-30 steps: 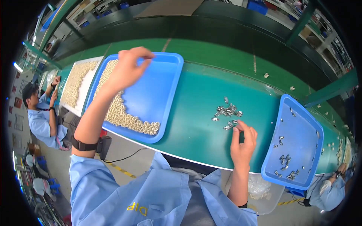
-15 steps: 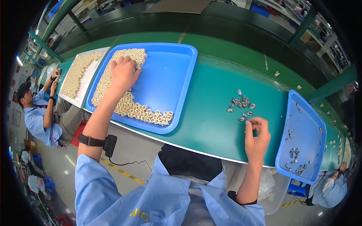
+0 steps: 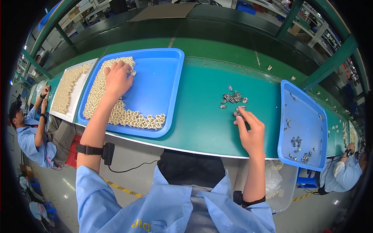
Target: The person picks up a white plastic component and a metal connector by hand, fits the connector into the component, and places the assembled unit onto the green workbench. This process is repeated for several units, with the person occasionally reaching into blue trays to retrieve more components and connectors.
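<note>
My left hand [image 3: 117, 80] is over a blue tray [image 3: 176, 93] on the left, its fingers closed at the tips. A small whitish part [image 3: 133, 73] shows at the thumb and fingertips, its details too small to make out. Cream ring-shaped parts [image 3: 95, 93] stand packed in the tray along its left and near sides. On the right, my right hand [image 3: 253, 134] is at the near edge of a loose pile of small silvery metal parts [image 3: 234, 98]. Its fingers are stretched, with thumb and forefinger apart around a dark metal part [image 3: 236, 114] on the green table.
A second blue tray [image 3: 280, 128] with scattered metal parts stands to the right. Left of the first tray is a white tray [image 3: 74, 95] of cream parts. Co-workers sit at both ends of the table [image 3: 206, 128]. A green post [image 3: 330, 62] rises at the far right.
My right hand has moved forward to the metal parts, and its fingers have straightened from a curled pinch. My left hand stays over the cream parts. The whole view has shifted.
</note>
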A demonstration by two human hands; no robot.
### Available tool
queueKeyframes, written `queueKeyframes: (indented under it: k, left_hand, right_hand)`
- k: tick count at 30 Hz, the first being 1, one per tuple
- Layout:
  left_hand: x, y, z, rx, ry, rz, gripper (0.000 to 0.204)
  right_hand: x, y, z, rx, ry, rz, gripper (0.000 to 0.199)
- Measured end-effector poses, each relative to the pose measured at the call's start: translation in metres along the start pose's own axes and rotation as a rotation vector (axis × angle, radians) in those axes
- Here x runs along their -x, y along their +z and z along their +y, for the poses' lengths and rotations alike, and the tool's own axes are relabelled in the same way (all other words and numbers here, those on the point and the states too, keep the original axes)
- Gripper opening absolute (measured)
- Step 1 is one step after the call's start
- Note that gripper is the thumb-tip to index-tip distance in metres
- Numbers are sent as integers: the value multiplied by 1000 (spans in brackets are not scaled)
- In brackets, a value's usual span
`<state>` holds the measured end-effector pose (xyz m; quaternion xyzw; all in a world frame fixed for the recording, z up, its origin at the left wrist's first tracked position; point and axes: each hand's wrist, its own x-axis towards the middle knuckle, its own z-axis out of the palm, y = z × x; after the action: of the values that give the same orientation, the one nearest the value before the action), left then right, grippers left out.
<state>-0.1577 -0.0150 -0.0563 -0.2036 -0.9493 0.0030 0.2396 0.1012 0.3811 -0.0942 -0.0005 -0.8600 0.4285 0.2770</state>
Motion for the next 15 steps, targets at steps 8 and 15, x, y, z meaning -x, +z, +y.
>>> queueKeyframes:
  k: [8,15]
  left_hand:
    - [-8,8,-13,-49,223,-75,31]
    - [-30,-1,-19,-120,449,-268,22]
  right_hand:
    - [0,-7,3,111,-4,-55,19]
    - [2,-1,5,-142,56,-14,12]
